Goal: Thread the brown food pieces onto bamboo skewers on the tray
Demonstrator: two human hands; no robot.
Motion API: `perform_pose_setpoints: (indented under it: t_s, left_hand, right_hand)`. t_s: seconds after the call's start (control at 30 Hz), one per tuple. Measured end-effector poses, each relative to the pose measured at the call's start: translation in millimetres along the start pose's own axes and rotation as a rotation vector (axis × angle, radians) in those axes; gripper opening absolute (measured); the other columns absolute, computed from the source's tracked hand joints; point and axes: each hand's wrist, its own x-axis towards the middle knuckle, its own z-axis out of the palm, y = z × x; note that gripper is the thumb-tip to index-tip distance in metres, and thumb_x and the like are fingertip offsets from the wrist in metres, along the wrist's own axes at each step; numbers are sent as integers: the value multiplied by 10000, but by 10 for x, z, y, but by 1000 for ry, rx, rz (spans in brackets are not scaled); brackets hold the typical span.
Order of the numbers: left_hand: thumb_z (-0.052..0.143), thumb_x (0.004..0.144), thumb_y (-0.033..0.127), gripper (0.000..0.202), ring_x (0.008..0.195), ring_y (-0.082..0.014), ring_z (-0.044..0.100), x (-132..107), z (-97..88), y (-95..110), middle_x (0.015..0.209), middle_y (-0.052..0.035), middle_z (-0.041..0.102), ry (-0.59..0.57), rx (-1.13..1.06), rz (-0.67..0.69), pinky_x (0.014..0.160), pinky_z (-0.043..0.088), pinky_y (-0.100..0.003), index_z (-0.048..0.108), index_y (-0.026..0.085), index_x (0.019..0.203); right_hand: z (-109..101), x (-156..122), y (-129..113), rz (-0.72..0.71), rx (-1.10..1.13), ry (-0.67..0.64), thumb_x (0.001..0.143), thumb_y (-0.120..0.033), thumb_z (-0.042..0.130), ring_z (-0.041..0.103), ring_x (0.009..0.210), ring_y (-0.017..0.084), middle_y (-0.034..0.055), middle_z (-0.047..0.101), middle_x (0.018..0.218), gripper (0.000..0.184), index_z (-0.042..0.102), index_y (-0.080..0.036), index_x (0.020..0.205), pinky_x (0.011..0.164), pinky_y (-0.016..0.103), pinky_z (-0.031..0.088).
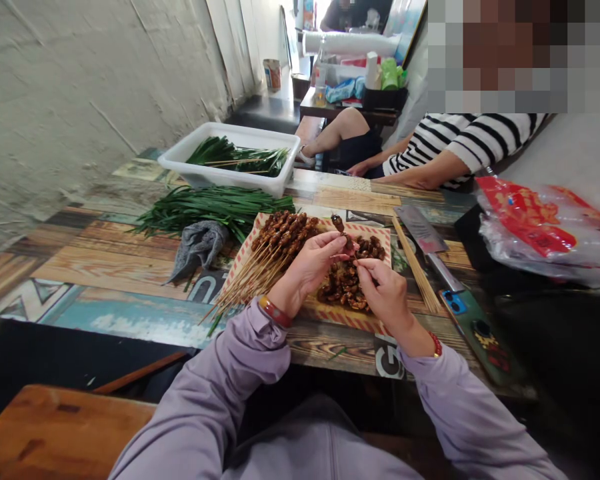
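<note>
Over a striped paper-lined tray (347,321), my left hand (321,257) pinches small glossy brown food pieces threaded on a thin skewer. One dark piece (337,222) stands out above its fingertips. My right hand (386,293) is closed on the same skewer lower down, near its bare stick. Beneath the hands lies a pile of loose brown pieces (344,288), partly covered by them; I cannot make out exactly what kind they are. To the left on the tray, a heap of loaded skewers (285,239) has its bare sticks pointing toward me.
Bare skewers (414,263), a cleaver (423,230) and a phone (480,333) lie at right, near a red-printed plastic bag (535,213). Left are a grey cloth (200,247), green chives (215,208) and a white tub (180,160). A person in a striped top (445,143) sits across.
</note>
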Motion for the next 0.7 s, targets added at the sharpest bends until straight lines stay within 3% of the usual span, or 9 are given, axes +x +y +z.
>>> perform_pose_setpoints:
  t_s: [0.5, 0.7]
  left_hand:
    - [792, 697, 368, 296, 770, -133, 644, -7, 30, -73, 805, -60, 719, -29, 7, -47, 783, 455, -253, 753, 139, 881]
    - [777, 716, 354, 253, 793, -125, 635, -10, 35, -133, 853, -60, 718, -35, 62, -45, 762, 459, -238, 756, 147, 858]
  right_hand:
    - [-23, 13, 19, -33, -65, 28, 942, -296, 471, 673, 619, 159, 18, 729, 753, 221, 673, -227, 885, 576, 264, 476]
    - [-39, 24, 18, -52, -44, 59, 940, -284, 493, 691, 659, 156, 23, 745, 798, 194, 672, -224, 896, 616, 255, 501]
